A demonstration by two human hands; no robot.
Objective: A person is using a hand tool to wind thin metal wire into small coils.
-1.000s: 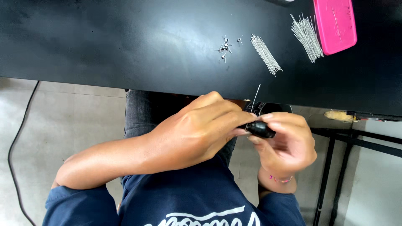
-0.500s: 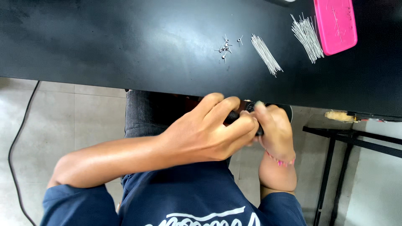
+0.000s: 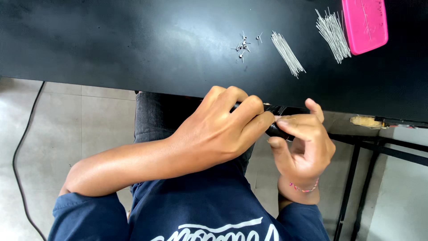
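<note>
My left hand [image 3: 218, 127] is wrapped around a black tool [image 3: 285, 109] just below the edge of the black table [image 3: 133, 44]. My right hand [image 3: 303, 147], with a bead bracelet at the wrist, meets the tool's tip. Its thumb and forefinger pinch a thin metal pin [image 3: 287, 119] that lies roughly level. Most of the tool is hidden under my left fingers.
On the table lie a small heap of short bent pin pieces [image 3: 243, 46], a bundle of straight pins [image 3: 289, 53], a second bundle [image 3: 332, 33] and a pink tray [image 3: 363, 22] at the far right. A cable [image 3: 20, 147] runs over the tiled floor at left. A black metal frame [image 3: 356, 178] stands at right.
A second ago the pin stood upright from the tool. The hands then closed together, and now the right hand has turned outward with the pin lying level between its fingers.
</note>
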